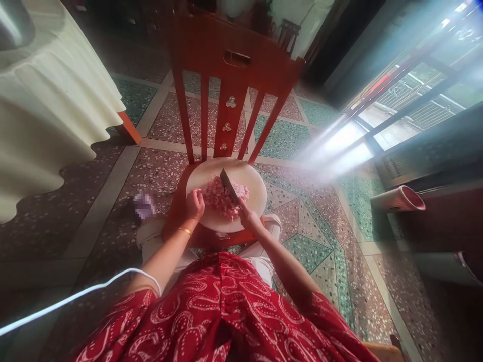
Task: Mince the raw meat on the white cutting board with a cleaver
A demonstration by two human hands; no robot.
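My right hand (249, 216) is wrapped round the handle of a cleaver (229, 187). Its dark blade lies over a heap of chopped raw meat (219, 197), pointing away from me and to the left. The meat is spread on a round, pale chopping board (255, 191) resting on the seat of a red wooden chair. My left hand (195, 203), below a gold bracelet on the wrist, is over the board's left edge beside the meat. Its fingers are curled in a loose fist, with nothing visible in them.
The chair's slatted back (222, 105) rises just beyond the board. A table with a pale cloth (60, 105) stands at the left. A white cable (86, 289) crosses near my left arm. On the right, a bin (396, 199) lies near bright barred doors (411, 110).
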